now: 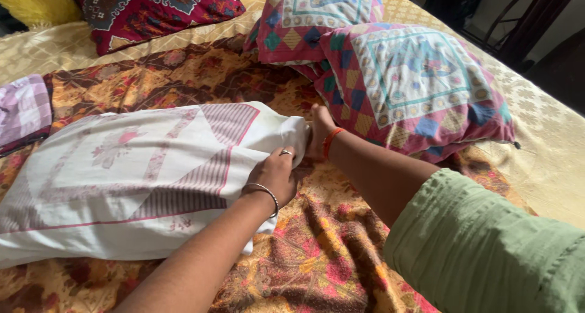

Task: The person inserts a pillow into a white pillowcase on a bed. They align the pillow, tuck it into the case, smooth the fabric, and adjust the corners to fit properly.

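Both hands meet at the open end of a white pillow [131, 179] that lies across a bed. Left hand [277, 174], with a ring on one finger and a thin metal bangle [266, 194] at the wrist, is closed on the loose cloth of the pillow's cover, knuckles up, the forearm reaching in from the lower middle. Right hand [318, 130] sits just beside it at the cover's edge, fingers tucked into or behind the fabric, so whether it grips cannot be told; an orange thread band [331, 140] circles its wrist, and a green sleeve [487, 252] covers the upper arm at lower right.

That white pillow has faint pink stripes and flower prints and stretches toward the left. It rests on a quilt [317, 252] patterned in orange, brown and pink. Just beyond the right hand lie two patchwork cushions [414, 81] in pink, blue and white. A dark red patterned cushion [152, 8] sits at the top left, on a pale yellow bedsheet [548, 142]. A checked purple cloth [23, 109] lies at the left edge.
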